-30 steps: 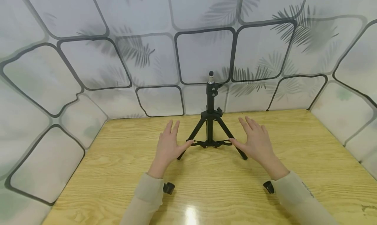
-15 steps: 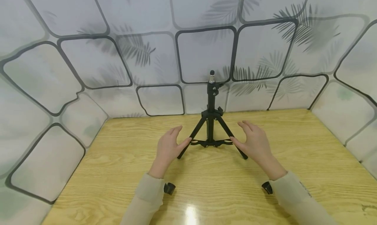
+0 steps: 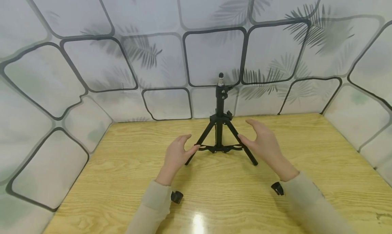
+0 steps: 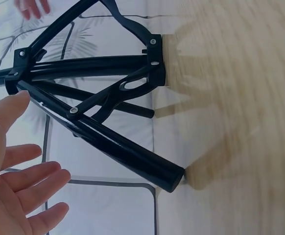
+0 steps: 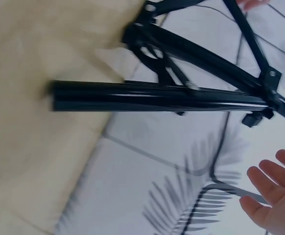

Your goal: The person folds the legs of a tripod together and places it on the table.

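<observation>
A small black tripod stand [image 3: 219, 118] stands upright on the wooden table with its legs spread and a silver tip on top. My left hand [image 3: 176, 154] is beside its left leg, thumb and fingers apart, holding nothing. In the left wrist view the fingers [image 4: 39, 176] are relaxed and the thumb overlaps the upper part of a leg [image 4: 128, 152]. On the other side my right hand [image 3: 265, 144] is held near the right leg, with a wide gap between thumb and fingers. The right wrist view shows its loose fingers [image 5: 274, 181] below the stand's collar [image 5: 270, 88], gripping nothing.
The wooden table [image 3: 128, 179] ends at a patterned fabric backdrop [image 3: 159, 67] close behind the stand. More fabric rises along both sides. A black wrist device [image 3: 176, 197] shows at the left cuff, and another wrist device [image 3: 277, 188] at the right cuff.
The fingers of both hands have bent somewhat from their straighter pose. My right hand has risen slightly in the latest half second; the left has shifted a little right. The stand has stayed put.
</observation>
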Available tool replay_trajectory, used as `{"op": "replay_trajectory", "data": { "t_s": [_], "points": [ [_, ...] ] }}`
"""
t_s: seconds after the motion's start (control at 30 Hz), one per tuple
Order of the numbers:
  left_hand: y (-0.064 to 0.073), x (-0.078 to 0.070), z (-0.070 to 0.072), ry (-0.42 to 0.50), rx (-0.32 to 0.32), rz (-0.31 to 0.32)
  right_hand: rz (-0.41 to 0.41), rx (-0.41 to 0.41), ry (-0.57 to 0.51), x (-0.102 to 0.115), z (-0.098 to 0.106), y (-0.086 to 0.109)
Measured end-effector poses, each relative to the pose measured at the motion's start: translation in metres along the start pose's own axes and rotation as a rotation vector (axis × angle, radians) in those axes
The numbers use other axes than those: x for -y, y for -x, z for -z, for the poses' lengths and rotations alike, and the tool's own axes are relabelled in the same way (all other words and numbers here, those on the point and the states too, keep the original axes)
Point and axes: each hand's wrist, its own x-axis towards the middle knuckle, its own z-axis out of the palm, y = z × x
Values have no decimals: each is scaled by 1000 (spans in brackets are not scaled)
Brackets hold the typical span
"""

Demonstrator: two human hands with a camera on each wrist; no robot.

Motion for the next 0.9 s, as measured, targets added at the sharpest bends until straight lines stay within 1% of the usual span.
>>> {"op": "replay_trajectory", "data": {
  "t_s": [0.1, 0.3, 0.53, 0.7, 0.9],
  "points": [
    [0, 1, -2, 47, 31, 19, -12, 7, -29, 7, 5, -8],
    [-1, 3, -6, 130, 91, 68, -26, -19, -88, 19, 14, -23],
    [0, 7, -11, 217, 151, 111, 0, -99, -156, 28, 22, -46],
    [1, 8, -15, 240, 170, 118, -6, -115, -192, 34, 26, -61],
    [1, 8, -17, 242, 160, 119, -11, -150, -267, 41, 30, -81]
  ]
}}
